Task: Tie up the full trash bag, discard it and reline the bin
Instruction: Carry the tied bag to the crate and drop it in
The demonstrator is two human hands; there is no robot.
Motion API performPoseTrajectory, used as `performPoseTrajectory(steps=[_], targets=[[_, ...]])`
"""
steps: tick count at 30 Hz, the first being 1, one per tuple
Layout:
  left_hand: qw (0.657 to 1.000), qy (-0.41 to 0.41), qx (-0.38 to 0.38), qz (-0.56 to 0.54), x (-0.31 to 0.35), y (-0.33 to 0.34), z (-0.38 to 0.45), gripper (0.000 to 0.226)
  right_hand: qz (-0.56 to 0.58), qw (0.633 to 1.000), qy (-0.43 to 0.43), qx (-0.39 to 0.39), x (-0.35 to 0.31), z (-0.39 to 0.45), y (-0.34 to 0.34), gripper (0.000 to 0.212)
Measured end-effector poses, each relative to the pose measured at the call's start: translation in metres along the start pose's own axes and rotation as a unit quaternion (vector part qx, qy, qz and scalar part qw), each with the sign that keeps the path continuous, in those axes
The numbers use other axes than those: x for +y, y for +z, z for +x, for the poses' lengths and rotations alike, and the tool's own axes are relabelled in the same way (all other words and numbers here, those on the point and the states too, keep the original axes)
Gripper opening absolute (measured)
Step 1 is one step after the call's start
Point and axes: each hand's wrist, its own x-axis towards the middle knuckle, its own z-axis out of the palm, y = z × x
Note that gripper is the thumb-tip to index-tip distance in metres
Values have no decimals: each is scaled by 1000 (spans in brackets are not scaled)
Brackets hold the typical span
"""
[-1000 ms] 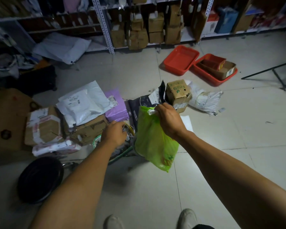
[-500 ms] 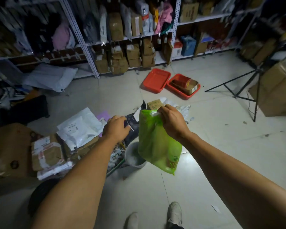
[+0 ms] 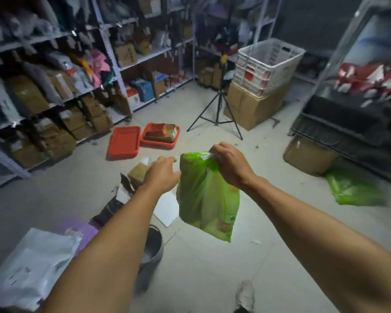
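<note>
A full green trash bag (image 3: 207,199) hangs in the air in front of me. My right hand (image 3: 229,164) is shut on its bunched top and carries it. My left hand (image 3: 161,175) hovers just left of the bag's top with fingers loosely apart, holding nothing. Below my left forearm a small grey bin (image 3: 152,247) stands on the floor, partly hidden by the arm. A second green bag (image 3: 353,189) lies on the floor at the right, under a dark rack.
Two red trays (image 3: 123,143) lie on the floor ahead, a black tripod (image 3: 219,111) behind them. Cardboard boxes with a white crate (image 3: 265,64) stand beyond. Shelving (image 3: 108,55) lines the left wall. Parcels and mailers (image 3: 29,265) lie at lower left. My shoe (image 3: 245,294) shows below.
The view has swung right and up, away from the parcel pile. My left hand has risen from the bin to beside the bag's top. The right hand keeps the bag lifted.
</note>
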Motion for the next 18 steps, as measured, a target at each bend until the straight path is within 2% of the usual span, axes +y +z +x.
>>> performPoseTrajectory(steps=[5,12,18], targets=[[995,92,-42,-10,70,22,18,53,-29,996,70,38,49,-41,-46,12],[972,215,-95,-18,204,75,41,52,-57,985,143,82,132,-89,-108,10],[959,264,-103,27,299,115,73,50,-66,970,203,117,218,-120,-162,12]])
